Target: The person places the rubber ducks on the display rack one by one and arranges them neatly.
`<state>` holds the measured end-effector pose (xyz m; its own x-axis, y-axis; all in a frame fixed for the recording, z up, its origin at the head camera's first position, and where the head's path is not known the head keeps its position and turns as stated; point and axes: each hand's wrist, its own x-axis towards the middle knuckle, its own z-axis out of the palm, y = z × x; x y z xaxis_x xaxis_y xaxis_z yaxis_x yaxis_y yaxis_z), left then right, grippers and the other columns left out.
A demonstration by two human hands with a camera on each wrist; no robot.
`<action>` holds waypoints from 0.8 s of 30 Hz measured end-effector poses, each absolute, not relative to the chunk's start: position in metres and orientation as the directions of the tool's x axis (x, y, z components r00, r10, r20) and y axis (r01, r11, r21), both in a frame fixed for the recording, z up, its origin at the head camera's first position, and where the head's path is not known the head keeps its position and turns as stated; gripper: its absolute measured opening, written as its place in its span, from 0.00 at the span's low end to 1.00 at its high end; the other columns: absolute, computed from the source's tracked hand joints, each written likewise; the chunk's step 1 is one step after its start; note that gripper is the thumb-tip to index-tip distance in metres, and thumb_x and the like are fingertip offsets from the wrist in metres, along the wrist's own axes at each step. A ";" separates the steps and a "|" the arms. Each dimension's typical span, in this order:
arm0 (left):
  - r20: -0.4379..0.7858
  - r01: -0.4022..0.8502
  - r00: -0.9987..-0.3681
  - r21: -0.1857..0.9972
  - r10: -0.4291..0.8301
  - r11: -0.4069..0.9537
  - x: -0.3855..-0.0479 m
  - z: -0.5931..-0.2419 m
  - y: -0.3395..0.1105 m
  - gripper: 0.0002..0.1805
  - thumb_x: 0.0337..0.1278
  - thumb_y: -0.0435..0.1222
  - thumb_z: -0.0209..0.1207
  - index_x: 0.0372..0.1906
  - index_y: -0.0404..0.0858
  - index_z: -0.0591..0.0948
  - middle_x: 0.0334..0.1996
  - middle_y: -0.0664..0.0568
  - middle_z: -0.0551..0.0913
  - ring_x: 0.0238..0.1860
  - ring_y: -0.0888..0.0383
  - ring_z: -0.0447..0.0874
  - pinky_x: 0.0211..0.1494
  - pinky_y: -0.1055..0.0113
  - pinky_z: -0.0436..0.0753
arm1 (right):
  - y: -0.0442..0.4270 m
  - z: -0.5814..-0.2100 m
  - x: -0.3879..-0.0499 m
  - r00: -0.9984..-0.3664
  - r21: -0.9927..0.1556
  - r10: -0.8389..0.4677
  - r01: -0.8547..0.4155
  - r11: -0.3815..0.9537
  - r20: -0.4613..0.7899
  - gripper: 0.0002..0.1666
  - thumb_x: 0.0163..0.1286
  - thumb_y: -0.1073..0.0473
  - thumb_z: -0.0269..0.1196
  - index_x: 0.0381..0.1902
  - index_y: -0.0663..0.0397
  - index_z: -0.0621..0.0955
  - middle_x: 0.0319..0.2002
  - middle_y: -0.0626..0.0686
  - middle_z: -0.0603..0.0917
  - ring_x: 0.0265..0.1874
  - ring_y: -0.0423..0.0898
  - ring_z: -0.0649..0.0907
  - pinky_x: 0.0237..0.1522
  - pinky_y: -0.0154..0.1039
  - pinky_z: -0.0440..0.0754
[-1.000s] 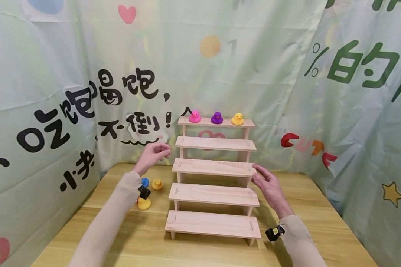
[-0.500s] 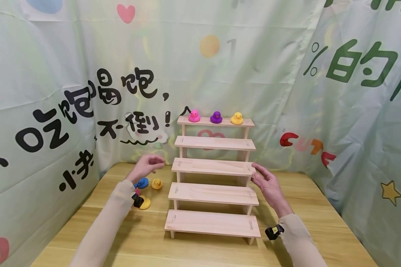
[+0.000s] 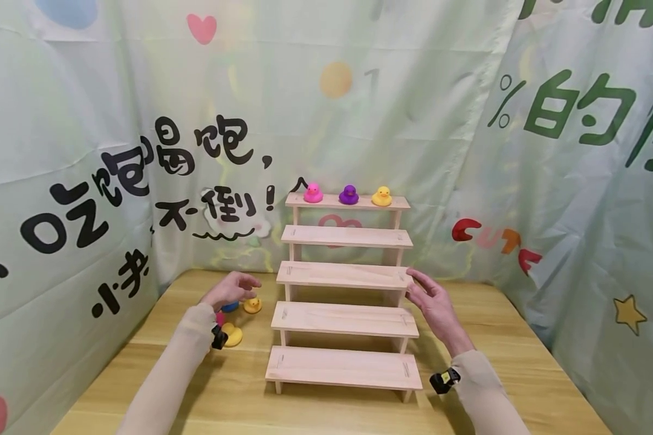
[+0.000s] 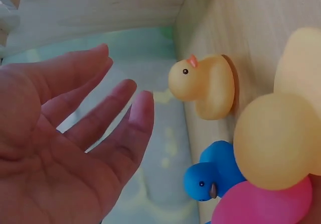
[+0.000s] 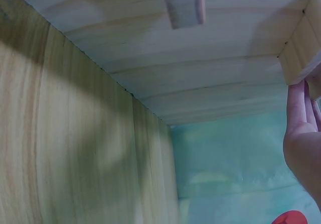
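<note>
My left hand [image 3: 231,290] hovers over the ducks left of the wooden stepped shelf [image 3: 344,316], fingers loosely bent and holding nothing. In the left wrist view that hand [image 4: 75,128] has its fingers apart, beside a small yellow duck [image 4: 215,87], a blue duck [image 4: 220,164], a pink one [image 4: 266,204] and a larger yellow one [image 4: 276,141]. My right hand [image 3: 436,311] is at the right end of the middle step; in the right wrist view its fingers touch the board's end [image 5: 301,48]. Pink [image 3: 312,193], purple [image 3: 349,195] and yellow [image 3: 382,196] ducks stand on the top step.
The wooden table [image 3: 500,338] carries the shelf. Behind and at both sides hangs a pale green printed cloth [image 3: 413,121]. The shelf's left edge stands just right of the small yellow duck [image 3: 253,305] on the table.
My left hand has moved down and to the left, from beside the upper steps to over the ducks on the table. The right hand has stayed at the shelf. The head view has shifted slightly.
</note>
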<state>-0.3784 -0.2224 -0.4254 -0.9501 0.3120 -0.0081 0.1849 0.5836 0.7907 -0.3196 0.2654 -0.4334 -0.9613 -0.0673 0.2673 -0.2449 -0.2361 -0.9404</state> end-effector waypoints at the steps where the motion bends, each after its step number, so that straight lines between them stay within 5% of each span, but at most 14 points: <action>1: -0.007 0.188 -0.950 0.789 0.313 0.585 -0.379 -0.426 -0.223 0.18 0.60 0.27 0.60 0.55 0.25 0.78 0.53 0.31 0.80 0.48 0.49 0.81 0.50 0.56 0.84 | 0.265 -0.434 -0.320 -0.961 -0.940 -0.067 -0.247 -0.235 0.269 0.26 0.74 0.61 0.58 0.68 0.59 0.71 0.62 0.42 0.72 0.50 0.32 0.82 0.53 0.30 0.81; 8: -0.013 0.203 -0.943 0.771 0.334 0.603 -0.383 -0.432 -0.224 0.19 0.56 0.25 0.61 0.53 0.24 0.78 0.53 0.29 0.79 0.50 0.44 0.78 0.53 0.54 0.82 | 0.266 -0.434 -0.320 -0.962 -0.946 -0.074 -0.240 -0.216 0.261 0.30 0.74 0.60 0.57 0.70 0.65 0.66 0.62 0.42 0.70 0.50 0.32 0.81 0.54 0.30 0.81; 13: -0.027 0.226 -0.929 0.749 0.369 0.623 -0.386 -0.436 -0.226 0.19 0.54 0.24 0.62 0.53 0.24 0.78 0.52 0.30 0.81 0.52 0.41 0.80 0.54 0.52 0.81 | 0.267 -0.435 -0.320 -0.960 -0.941 -0.072 -0.249 -0.227 0.272 0.26 0.74 0.60 0.58 0.68 0.58 0.71 0.63 0.42 0.71 0.51 0.32 0.82 0.54 0.30 0.81; 18: -0.060 0.217 -0.923 0.734 0.380 0.644 -0.387 -0.442 -0.228 0.19 0.51 0.23 0.62 0.51 0.23 0.79 0.49 0.34 0.83 0.48 0.44 0.82 0.53 0.55 0.82 | 0.267 -0.435 -0.319 -0.960 -0.941 -0.079 -0.243 -0.234 0.268 0.26 0.74 0.60 0.58 0.67 0.58 0.72 0.60 0.39 0.72 0.51 0.32 0.82 0.54 0.30 0.81; 24: -0.024 0.243 -0.928 0.718 0.372 0.652 -0.387 -0.447 -0.228 0.16 0.48 0.21 0.61 0.46 0.24 0.82 0.44 0.35 0.85 0.44 0.49 0.82 0.47 0.61 0.81 | 0.265 -0.434 -0.320 -0.963 -0.945 -0.070 -0.238 -0.222 0.259 0.24 0.74 0.59 0.58 0.66 0.53 0.73 0.66 0.47 0.69 0.50 0.33 0.82 0.54 0.30 0.81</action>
